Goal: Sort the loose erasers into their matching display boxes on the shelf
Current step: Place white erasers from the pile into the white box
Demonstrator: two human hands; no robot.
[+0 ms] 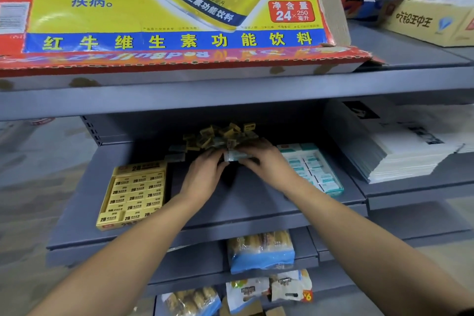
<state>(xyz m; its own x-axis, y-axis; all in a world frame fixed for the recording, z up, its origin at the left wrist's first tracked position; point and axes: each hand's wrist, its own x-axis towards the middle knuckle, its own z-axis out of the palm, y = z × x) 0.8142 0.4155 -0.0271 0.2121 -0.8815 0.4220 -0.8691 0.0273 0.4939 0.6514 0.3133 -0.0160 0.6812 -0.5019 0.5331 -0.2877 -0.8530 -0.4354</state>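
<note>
1. Both hands, left (205,172) and right (264,161), grip clamped on teal erasers (232,156) before the pile (220,136).
2. Keep stack square; carry right to teal box (331,187), not yellow box (107,215).

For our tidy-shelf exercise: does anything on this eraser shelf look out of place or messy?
Yes. A loose pile of erasers lies jumbled at the back of the shelf, between the yellow display box and the teal display box, instead of in rows. Both hands, left hand and right hand, are gathering some.
</note>
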